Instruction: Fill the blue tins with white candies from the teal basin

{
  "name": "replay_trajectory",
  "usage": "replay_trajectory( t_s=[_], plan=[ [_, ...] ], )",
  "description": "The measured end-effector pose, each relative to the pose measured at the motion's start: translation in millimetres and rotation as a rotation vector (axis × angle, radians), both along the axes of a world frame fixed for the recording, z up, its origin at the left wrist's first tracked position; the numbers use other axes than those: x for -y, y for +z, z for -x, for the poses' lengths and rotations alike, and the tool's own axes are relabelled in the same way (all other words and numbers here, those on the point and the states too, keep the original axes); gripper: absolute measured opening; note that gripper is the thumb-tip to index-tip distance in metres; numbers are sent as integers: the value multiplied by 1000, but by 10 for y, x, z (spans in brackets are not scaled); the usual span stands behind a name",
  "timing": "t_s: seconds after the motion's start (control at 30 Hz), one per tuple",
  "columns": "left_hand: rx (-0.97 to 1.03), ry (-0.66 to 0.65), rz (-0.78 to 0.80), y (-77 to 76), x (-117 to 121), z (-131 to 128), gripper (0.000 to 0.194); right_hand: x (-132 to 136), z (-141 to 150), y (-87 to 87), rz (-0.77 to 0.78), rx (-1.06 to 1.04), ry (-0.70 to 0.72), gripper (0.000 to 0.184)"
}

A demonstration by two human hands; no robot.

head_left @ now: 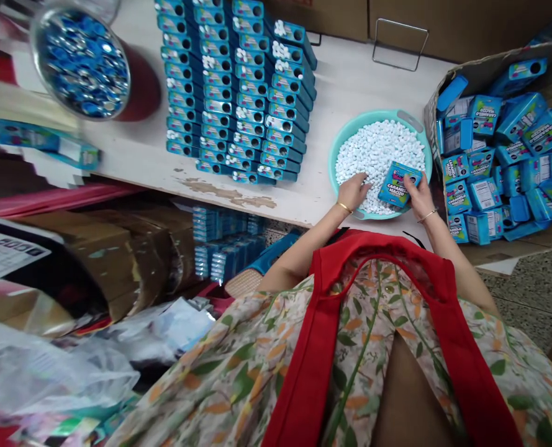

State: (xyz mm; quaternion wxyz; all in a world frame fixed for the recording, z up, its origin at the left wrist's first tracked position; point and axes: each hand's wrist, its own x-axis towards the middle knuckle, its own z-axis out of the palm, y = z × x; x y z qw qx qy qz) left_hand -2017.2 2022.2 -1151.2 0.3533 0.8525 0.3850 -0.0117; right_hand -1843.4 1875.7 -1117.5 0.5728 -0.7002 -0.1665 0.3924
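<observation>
Right hand (421, 195) grasps a box (393, 185); left hand (352, 192) at white candies (379, 148), grip unclear; upper-centre boxes (217, 93) seem filled; right-edge boxes (513, 153) seemingly not

Light is soft, with blur toward the lower left

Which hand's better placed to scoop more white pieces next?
Probably the left hand: its fingers are at the white pieces in the teal basin, while the right hand is holding a blue box.
</observation>
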Motion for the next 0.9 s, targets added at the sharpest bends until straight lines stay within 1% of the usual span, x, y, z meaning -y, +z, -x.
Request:
replay_trajectory(
  t_s=[0.07, 0.17, 0.23, 0.3, 0.37, 0.47, 0.57, 0.6, 0.63, 0.67, 0.7, 0.77, 0.83, 0.87, 0.9],
  plan=[
    [66, -16, 26, -20, -57, 72, 37, 158, -11, 68, -47, 104, -11, 69],
    [151, -67, 41, 12, -167, 190, 38, 347, -14, 122, -57, 217, -12, 66],
    [202, -104, 36, 68, -255, 267, 38, 438, -23, 121, -50, 286, -6, 67],
    [254, -134, 26, 161, -346, 340, 39, 502, -49, 106, -37, 395, 7, 67],
    [303, -163, 16, 308, -431, 402, 43, 539, -88, 97, -15, 541, 26, 65],
    [344, -227, 3, 642, -526, 461, 50, 533, -136, 107, 24, 741, 86, 58],
    [329, -315, 4, 1012, -580, 456, 50, 453, -132, 130, 20, 862, 175, 51],
    [314, -348, 4, 1103, -594, 440, 48, 417, -117, 135, 13, 889, 202, 49],
    [298, -376, 0, 1163, -608, 419, 46, 379, -96, 139, 9, 910, 226, 47],
    [282, -396, -6, 1185, -625, 395, 43, 343, -73, 142, 7, 926, 246, 46],
    [266, -403, -12, 1168, -645, 370, 40, 311, -47, 143, 9, 938, 262, 45],
    [243, -369, -25, 1041, -689, 323, 34, 263, 0, 142, 14, 951, 284, 45],
    [232, -295, -46, 876, -726, 285, 29, 241, 33, 139, 11, 956, 309, 44],
    [230, -262, -62, 825, -735, 268, 28, 238, 43, 137, 8, 957, 323, 44],
    [229, -241, -82, 815, -733, 249, 29, 239, 49, 134, 5, 958, 333, 44]
  ],
)
